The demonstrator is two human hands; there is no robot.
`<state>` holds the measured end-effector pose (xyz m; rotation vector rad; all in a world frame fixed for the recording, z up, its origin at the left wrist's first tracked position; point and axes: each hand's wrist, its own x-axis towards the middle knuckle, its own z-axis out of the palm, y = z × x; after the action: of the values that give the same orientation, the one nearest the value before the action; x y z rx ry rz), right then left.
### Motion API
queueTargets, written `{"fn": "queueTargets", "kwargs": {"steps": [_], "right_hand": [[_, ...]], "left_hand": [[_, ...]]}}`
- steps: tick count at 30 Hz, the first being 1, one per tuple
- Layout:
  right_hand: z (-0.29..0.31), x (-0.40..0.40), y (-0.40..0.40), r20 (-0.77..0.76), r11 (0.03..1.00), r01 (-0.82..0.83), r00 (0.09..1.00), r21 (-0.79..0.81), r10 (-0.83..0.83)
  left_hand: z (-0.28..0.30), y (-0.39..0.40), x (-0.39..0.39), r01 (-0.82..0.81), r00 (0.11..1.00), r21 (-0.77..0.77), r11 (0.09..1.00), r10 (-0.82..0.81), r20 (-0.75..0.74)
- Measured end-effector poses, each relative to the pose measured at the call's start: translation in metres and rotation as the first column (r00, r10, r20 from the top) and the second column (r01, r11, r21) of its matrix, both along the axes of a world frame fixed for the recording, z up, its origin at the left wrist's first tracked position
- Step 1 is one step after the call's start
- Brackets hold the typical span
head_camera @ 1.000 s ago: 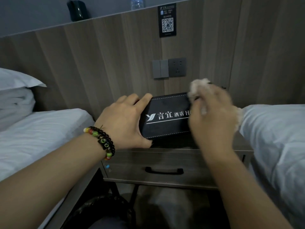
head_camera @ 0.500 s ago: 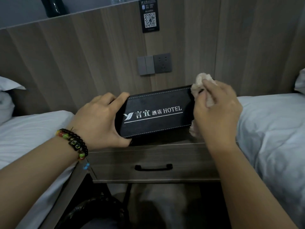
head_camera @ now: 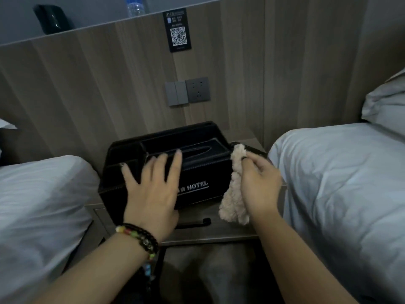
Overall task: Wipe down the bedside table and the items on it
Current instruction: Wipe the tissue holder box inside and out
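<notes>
a: where's the tissue box?
b: the black hotel tissue box stands upright on the bedside table, between two white beds.
a: and the hands?
b: left hand lies flat against its front, fingers straight and spread. right hand grips a fluffy beige cloth touching the box's right end.

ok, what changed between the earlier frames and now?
The black tissue box went from tipped up, printed face toward the camera, to flat on the bedside table. The left hand shifted from its end to its front and top. The right hand still grips the cloth.
</notes>
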<state>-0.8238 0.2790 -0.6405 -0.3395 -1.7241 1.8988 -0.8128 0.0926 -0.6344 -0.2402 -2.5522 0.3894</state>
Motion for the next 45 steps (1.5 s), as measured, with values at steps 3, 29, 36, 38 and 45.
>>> {"fn": "queueTargets", "kwargs": {"steps": [3,29,36,38,45], "right_hand": [[-0.01,0.006,-0.003,0.016,0.999,-0.038,0.999,-0.001,0.038],[-0.025,0.032,-0.046,0.003,0.952,-0.304,0.953,0.045,0.304],[-0.028,0.036,-0.051,-0.03,0.961,-0.271,0.963,-0.052,0.27],[-0.029,0.039,-0.054,-0.049,0.961,-0.267,0.963,-0.073,0.264],[-0.038,0.054,-0.076,-0.186,0.98,-0.199,0.962,0.019,0.199]], "left_hand": [[-0.01,0.021,-0.001,0.019,0.999,0.049,0.999,-0.021,0.037],[0.03,-0.036,-0.006,0.303,0.922,0.697,0.65,-0.384,-0.043],[0.045,0.023,-0.03,-0.065,0.977,0.637,0.768,-0.08,0.196],[0.041,0.021,-0.032,-0.068,0.984,0.597,0.8,-0.044,0.171],[0.032,-0.004,-0.023,0.068,0.972,0.721,0.69,-0.209,0.109]]}}
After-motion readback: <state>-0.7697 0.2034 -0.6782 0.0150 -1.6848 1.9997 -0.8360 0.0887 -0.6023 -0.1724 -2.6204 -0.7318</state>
